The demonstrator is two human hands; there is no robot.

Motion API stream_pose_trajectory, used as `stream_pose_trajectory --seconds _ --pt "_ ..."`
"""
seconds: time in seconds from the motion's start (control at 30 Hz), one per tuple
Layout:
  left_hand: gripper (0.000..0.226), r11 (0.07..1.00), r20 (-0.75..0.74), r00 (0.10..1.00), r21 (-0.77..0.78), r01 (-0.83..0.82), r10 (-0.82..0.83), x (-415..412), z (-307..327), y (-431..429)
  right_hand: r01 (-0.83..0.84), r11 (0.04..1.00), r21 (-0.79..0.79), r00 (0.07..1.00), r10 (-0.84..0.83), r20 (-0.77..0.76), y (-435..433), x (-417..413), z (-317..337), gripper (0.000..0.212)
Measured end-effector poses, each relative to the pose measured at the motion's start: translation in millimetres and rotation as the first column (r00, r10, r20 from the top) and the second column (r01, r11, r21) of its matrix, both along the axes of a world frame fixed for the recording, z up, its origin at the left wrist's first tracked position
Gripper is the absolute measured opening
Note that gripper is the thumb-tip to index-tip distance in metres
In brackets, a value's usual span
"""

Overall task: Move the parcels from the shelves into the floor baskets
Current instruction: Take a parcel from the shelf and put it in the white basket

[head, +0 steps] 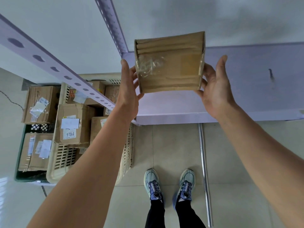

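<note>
Over the shelf (246, 89), left hand (130, 89) and right hand (215, 89) pinch the parcel (169, 66) by fingertips only, palms open; could slip before reaching the cream basket (65, 155) at left.

One view only, worn on the head, and it's looking steeply down past both bare forearms, straight onto the person's own shoes (169, 185) on the tiled floor (172, 145). It sits close in: the white shelf (246, 96) fills the upper right at arm's reach, with its perforated upright (49, 63) slicing across the left. The wide lens bends the edges, and low on the left it takes in the floor baskets (60, 162).
</note>
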State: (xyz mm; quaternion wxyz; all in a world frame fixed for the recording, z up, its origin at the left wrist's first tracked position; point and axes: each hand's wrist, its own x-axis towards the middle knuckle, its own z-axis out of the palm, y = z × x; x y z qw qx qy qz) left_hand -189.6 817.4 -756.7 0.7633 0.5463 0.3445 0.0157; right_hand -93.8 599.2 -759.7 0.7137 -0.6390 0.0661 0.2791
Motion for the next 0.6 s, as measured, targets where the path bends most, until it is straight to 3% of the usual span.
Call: stream_pose_trajectory --seconds 0.2,0.43,0.6 --pt "0.08 0.999 0.003 1.0 -0.046 -0.021 0.021 -18 -21 -2 0.018 1.0 -0.019 1.0 -0.019 -0.018 -6 -20 -26 0.069" --pt "0.075 0.999 -0.079 0.997 -0.044 -0.004 0.0 -38 -45 -12 0.011 0.999 -0.035 0.996 -0.014 -0.093 -14 -47 -59 0.072" --pt "0.084 0.997 -0.136 0.988 -0.049 0.063 -0.069 -42 -53 -16 -0.042 0.999 -0.033 0.988 0.036 -0.15 -12 -51 -66 0.079"
